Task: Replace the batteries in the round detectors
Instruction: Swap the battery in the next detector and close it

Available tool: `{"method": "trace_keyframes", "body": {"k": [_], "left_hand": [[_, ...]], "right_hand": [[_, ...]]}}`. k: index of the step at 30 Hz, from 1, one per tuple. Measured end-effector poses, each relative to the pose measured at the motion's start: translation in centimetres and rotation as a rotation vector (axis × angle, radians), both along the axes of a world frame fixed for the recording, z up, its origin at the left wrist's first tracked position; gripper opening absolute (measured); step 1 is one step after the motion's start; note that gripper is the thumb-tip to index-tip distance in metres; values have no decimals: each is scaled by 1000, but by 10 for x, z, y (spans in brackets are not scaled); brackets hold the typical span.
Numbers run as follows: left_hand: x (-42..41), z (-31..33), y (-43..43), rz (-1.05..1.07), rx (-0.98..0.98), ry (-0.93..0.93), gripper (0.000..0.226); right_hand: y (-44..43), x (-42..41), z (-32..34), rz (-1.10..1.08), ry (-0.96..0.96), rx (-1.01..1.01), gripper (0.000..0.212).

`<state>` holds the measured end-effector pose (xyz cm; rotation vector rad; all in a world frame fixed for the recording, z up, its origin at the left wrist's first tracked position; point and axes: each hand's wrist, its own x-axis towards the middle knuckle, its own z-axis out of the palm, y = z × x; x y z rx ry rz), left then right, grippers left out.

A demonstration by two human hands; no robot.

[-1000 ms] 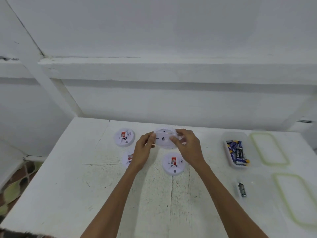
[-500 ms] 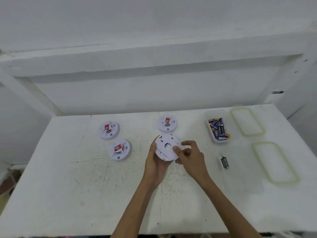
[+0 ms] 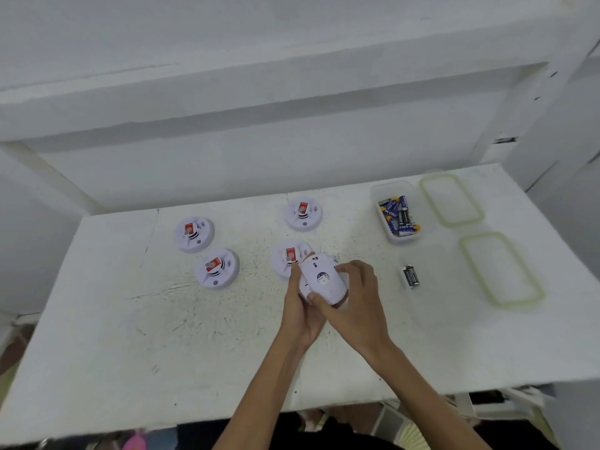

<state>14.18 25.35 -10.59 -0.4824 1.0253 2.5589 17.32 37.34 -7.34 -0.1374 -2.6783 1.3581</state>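
Observation:
My left hand (image 3: 300, 315) and my right hand (image 3: 355, 300) together grip a round white detector part (image 3: 324, 280), its plain back with a small oval opening turned up toward me. Right behind it on the left, partly covered, shows a red-labelled detector face (image 3: 287, 256); I cannot tell whether it lies on the table or is held. Three more round detectors lie face up with red labels: one at the back (image 3: 303, 212) and two on the left (image 3: 194, 233) (image 3: 217, 268).
A clear tub of blue and black batteries (image 3: 399, 216) stands at the back right. A second clear tub (image 3: 431, 280) with one black battery (image 3: 411, 276) is nearer. Two green-rimmed lids (image 3: 451, 199) (image 3: 500, 269) lie to the right. The white table (image 3: 162, 336) ends near my body.
The held part has come nearer and tipped, with my right hand now wrapped around its right edge. A red-labelled face now shows beside it. My view has dropped toward the table.

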Motion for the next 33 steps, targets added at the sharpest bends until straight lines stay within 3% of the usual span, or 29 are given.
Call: {"method": "trace_keyframes", "body": {"k": [7,19,33], "left_hand": [[-1,-6,7,3,-33,-64,75],[2,-6,5,-92,-72,-6,66],[-2,-6,-6,-46,35,-120,69]], "right_hand": [[5,0,-7,-20,44,4,60],[5,-4,-12,7,172,149,60],[10,-6,-20,68,7,4,71]]}}
